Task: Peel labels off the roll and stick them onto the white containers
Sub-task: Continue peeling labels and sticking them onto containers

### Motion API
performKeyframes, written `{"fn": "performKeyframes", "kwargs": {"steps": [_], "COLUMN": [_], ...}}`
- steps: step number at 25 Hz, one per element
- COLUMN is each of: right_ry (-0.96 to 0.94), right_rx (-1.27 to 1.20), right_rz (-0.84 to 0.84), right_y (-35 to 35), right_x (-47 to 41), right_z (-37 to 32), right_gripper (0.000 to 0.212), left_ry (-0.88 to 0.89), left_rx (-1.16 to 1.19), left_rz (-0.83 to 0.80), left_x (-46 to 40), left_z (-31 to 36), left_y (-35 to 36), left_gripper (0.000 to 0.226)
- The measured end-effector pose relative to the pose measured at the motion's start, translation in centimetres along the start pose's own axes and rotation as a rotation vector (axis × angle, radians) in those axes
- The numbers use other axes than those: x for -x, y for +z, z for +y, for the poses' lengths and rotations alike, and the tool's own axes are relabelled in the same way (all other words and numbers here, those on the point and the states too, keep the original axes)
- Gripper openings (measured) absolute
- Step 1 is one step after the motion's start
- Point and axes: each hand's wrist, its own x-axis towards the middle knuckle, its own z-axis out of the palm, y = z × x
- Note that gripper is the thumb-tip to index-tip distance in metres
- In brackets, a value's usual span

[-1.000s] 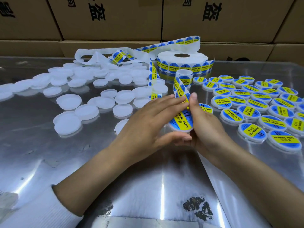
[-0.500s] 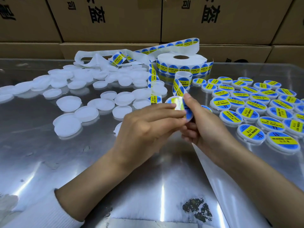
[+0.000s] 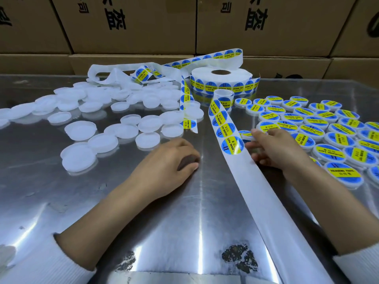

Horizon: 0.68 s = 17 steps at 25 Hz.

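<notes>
Plain white containers (image 3: 80,130) lie scattered over the left half of the metal table (image 3: 143,232). Labelled containers (image 3: 332,129) with blue-and-yellow stickers fill the right side. The big label roll (image 3: 221,79) stands at the back centre. A label strip (image 3: 224,131) runs from it toward me, and its nearest label (image 3: 232,145) sits just above bare backing paper (image 3: 272,218). My left hand (image 3: 170,158) rests on the table with loosely curled fingers, holding nothing. My right hand (image 3: 276,147) pinches a labelled container (image 3: 247,134) at the edge of the labelled group, right of the strip.
Cardboard boxes (image 3: 143,27) are stacked along the back of the table. Spent backing paper (image 3: 110,73) loops at the back left above the white containers. A second short label strip (image 3: 185,103) hangs down near the middle.
Both hands held a container together and pressed a label on it. Now they have parted: my right hand has carried it right to the labelled group, and my left hand has dropped to the table.
</notes>
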Motion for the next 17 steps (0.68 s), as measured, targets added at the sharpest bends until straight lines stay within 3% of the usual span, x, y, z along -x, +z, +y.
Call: {"fn": "performKeyframes", "kwargs": {"steps": [2, 4, 6, 9, 13, 17], "right_ry": [-0.028, -0.126, -0.28, -0.472, -0.352, -0.313], "right_rx": [0.103, 0.356, 0.522, 0.607, 0.78, 0.809], "right_rz": [0.027, 0.123, 0.229, 0.203, 0.141, 0.133], "right_y": [-0.1, -0.3, -0.4, 0.2, 0.3, 0.4], "right_x": [-0.3, -0.3, -0.1, 0.2, -0.2, -0.4], "right_z": [0.3, 0.7, 0.9, 0.9, 1.4, 1.4], "right_gripper": [0.035, 0.039, 0.032, 0.024, 0.037, 0.051], "left_ry": [0.058, 0.072, 0.003, -0.141, -0.184, -0.086], "left_rx": [0.064, 0.062, 0.0, -0.1, -0.122, -0.064], "left_rz": [0.009, 0.061, 0.119, 0.067, -0.055, 0.002], "left_x": [-0.1, 0.1, 0.3, 0.5, 0.4, 0.3], "left_z": [0.5, 0.8, 0.7, 0.5, 0.4, 0.5], "left_y": [0.2, 0.2, -0.1, -0.4, -0.1, -0.2], "left_gripper": [0.022, 0.029, 0.041, 0.053, 0.043, 0.027]}}
